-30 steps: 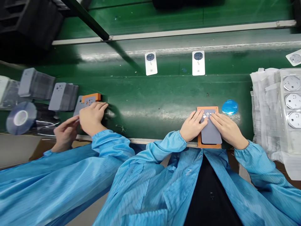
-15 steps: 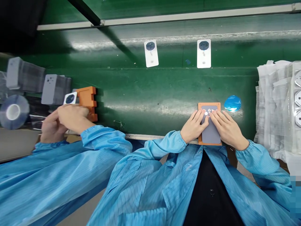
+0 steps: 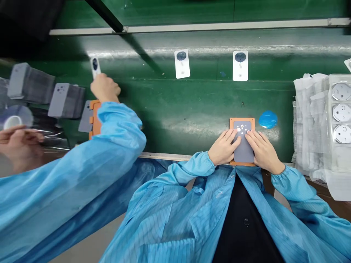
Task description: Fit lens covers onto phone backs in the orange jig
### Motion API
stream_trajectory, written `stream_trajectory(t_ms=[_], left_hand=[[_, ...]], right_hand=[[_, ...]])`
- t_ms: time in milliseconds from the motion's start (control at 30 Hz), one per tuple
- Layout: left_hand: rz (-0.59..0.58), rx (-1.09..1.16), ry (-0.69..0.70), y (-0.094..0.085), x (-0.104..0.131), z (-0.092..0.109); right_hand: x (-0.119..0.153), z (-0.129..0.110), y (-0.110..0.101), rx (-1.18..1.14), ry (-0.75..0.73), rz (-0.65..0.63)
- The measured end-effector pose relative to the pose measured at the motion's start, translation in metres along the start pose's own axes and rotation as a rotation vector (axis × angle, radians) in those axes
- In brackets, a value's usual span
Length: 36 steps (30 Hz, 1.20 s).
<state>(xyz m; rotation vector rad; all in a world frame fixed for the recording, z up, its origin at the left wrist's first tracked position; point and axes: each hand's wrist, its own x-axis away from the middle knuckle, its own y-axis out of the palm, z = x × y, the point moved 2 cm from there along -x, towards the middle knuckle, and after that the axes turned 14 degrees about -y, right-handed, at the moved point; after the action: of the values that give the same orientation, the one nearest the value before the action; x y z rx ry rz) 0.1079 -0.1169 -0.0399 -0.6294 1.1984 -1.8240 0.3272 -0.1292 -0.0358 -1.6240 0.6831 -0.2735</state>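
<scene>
A grey phone-back-shaped panel (image 3: 244, 151) with several holes near its top lies in an orange fixture (image 3: 242, 119) at the table's front edge. My left hand (image 3: 222, 149) rests on its left side, fingers stretched out and fingertips touching the panel beside the holes. From the other side, my right hand (image 3: 263, 151) lies with extended fingers over the panel's right edge. Neither hand is wrapped round anything. A round blue film piece (image 3: 268, 119) lies just beyond my right hand.
Two white cards with dark ovals, a left one (image 3: 182, 69) and a right one (image 3: 240, 73), lie farther back. At left, a co-worker's hand (image 3: 105, 87) holds a similar card near another orange fixture (image 3: 95, 120) and grey panel stacks (image 3: 59, 100). A clear tray (image 3: 341, 155) stands at right.
My hands stay on the grey panel with little change. The co-worker's one hand has moved away from the fixture towards the back with a white card; the other has moved left.
</scene>
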Motion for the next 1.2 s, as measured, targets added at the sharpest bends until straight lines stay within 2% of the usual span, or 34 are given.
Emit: stream_trajectory(t_ms=[100, 200, 267, 333, 400, 500, 667, 767, 867, 1033, 1100, 1200], left_hand=[[0.038, 0.262, 0.011, -0.009, -0.004, -0.013], [0.231, 0.631, -0.181, -0.019, -0.011, -0.017], [0.319, 0.897, -0.281, -0.024, -0.016, -0.007], [0.362, 1.06, -0.289, -0.029, -0.021, 0.011], [0.446, 1.055, -0.248, -0.035, -0.025, 0.03], [0.614, 0.924, -0.13, -0.042, -0.027, 0.049], [0.775, 0.772, -0.008, -0.045, -0.029, 0.055], [0.808, 0.767, 0.001, -0.048, -0.029, 0.052], [0.733, 0.864, -0.117, -0.046, -0.03, 0.043], [0.527, 1.306, -0.442, -0.029, -0.052, 0.02], [0.478, 1.462, -0.506, -0.025, -0.066, 0.009], [0.425, 1.555, -0.498, -0.025, -0.085, -0.013]], right_hand=[[-0.001, -0.003, -0.006, -0.094, -0.027, 0.115], [-0.004, -0.007, -0.016, -0.346, 0.069, 0.402], [-0.005, -0.004, -0.019, -0.586, 0.205, 0.642], [-0.007, 0.003, -0.017, -0.818, 0.301, 0.785], [-0.01, 0.01, -0.013, -0.987, 0.343, 0.783], [-0.014, 0.014, -0.006, -1.197, 0.442, 0.777], [-0.026, 0.006, -0.005, -1.785, 0.622, 1.064], [-0.033, 0.002, -0.012, -1.994, 0.681, 1.166], [-0.041, -0.002, -0.019, -1.927, 0.652, 1.136], [-0.07, -0.002, -0.015, -1.5, 0.636, 1.121], [-0.09, 0.017, -0.016, -1.412, 0.635, 1.136], [-0.119, 0.08, -0.032, -1.345, 0.617, 1.165]])
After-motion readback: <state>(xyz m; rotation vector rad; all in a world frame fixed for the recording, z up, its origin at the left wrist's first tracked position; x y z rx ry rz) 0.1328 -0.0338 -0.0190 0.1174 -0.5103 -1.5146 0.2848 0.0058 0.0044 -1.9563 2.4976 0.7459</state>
